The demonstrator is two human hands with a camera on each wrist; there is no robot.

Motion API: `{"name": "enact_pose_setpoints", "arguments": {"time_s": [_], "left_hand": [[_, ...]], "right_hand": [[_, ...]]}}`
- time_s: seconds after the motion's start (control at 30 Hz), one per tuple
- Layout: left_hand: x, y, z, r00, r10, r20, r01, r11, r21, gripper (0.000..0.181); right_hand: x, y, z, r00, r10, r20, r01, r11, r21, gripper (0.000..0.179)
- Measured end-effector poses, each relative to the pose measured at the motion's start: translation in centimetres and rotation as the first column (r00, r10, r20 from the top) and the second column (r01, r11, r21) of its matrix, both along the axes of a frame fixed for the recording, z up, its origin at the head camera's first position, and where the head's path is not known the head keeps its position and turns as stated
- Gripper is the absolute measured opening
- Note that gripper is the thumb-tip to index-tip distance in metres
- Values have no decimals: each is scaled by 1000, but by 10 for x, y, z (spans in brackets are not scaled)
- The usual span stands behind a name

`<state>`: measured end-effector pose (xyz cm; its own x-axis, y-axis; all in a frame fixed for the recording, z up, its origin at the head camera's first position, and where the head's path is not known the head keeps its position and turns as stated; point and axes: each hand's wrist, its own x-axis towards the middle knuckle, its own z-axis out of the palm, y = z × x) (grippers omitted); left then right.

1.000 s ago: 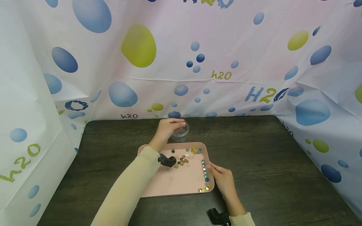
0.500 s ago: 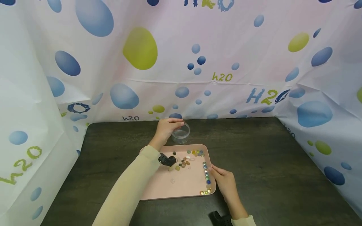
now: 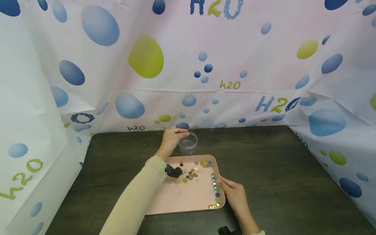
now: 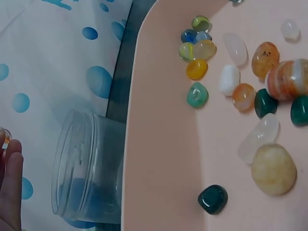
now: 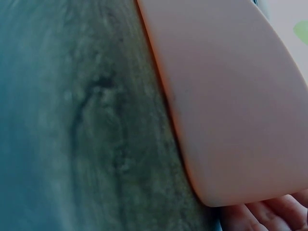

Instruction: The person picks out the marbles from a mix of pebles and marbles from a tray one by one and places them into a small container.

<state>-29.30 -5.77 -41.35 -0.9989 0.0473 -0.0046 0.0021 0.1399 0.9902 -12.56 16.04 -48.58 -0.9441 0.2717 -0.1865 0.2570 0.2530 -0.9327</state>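
Note:
In the head view my left hand [image 3: 171,141] is over the left side of a clear round jar [image 3: 188,143] behind the tray. The left wrist view shows its fingertips pinching a small glassy marble [image 4: 6,138] with orange in it, apart from the jar's mouth. My right hand [image 3: 236,195] grips the right edge of the pink tray [image 3: 182,204], thumb at the rim. In the right wrist view its fingers curl at the tray's underside. Glass marbles [image 3: 215,187] line the tray's right side, and polished stones [image 3: 191,175] lie loose near its middle.
The tray rests on a dark wooden table [image 3: 279,182]. A white curtain [image 3: 229,42] with blue and green spots hangs behind and at both sides. A black wrist camera [image 3: 174,171] on my left arm covers part of the tray.
The head view has tilted up, so tray, jar and hands appear lower. My left hand has shifted slightly left over the jar's rim. The right hand keeps its grip on the tray.

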Motion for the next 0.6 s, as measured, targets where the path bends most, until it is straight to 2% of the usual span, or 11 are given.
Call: {"name": "enact_pose_setpoints", "arguments": {"time_s": [0.13,0.4,0.6], "left_hand": [[-1,0,-4,1000,1,-10,-1,1000,-10,19],[1,-2,-3,1000,5,-27,-9,990,-139,23],[0,0,-5,999,7,-35,-13,982,-189,22]], "right_hand": [[1,1,-2,1000,-3,-8,3,1000,-9,37],[0,-1,-1,1000,0,-24,0,1000,6,43],[0,-1,-1,999,-6,-35,6,1000,-8,43]]}}
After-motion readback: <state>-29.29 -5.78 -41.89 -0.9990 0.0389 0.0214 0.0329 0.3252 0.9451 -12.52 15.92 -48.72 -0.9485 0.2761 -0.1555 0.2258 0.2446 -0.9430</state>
